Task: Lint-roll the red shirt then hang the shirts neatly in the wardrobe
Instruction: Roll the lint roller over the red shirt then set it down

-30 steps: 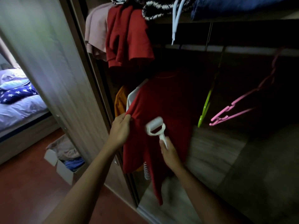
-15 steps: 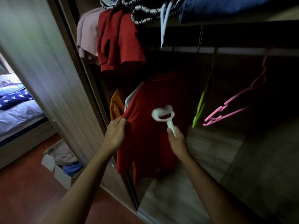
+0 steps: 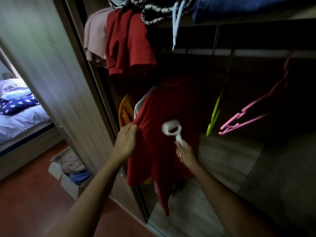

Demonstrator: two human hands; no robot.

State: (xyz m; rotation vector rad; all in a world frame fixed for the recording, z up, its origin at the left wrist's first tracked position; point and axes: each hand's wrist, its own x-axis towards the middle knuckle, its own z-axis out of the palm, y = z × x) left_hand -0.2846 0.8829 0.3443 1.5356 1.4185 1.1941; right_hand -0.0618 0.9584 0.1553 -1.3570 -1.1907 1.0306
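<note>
Against red shirt (image 3: 164, 120) | left hand (image 3: 125, 141) pinching sleeve | right hand (image 3: 186, 153) gripping lint roller (image 3: 171, 130), now lower

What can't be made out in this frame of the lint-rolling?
Head view only:
- Lint roller: head motion-blurred, so contact with the red shirt is uncertain.
- Shirt's hanger and the rail: lost in the wardrobe's dark.
- Right hand: hides the roller's handle end.
- Left hand: covers the pinched sleeve edge.
- Upper shelf clothes: cut off by the top edge.
</note>
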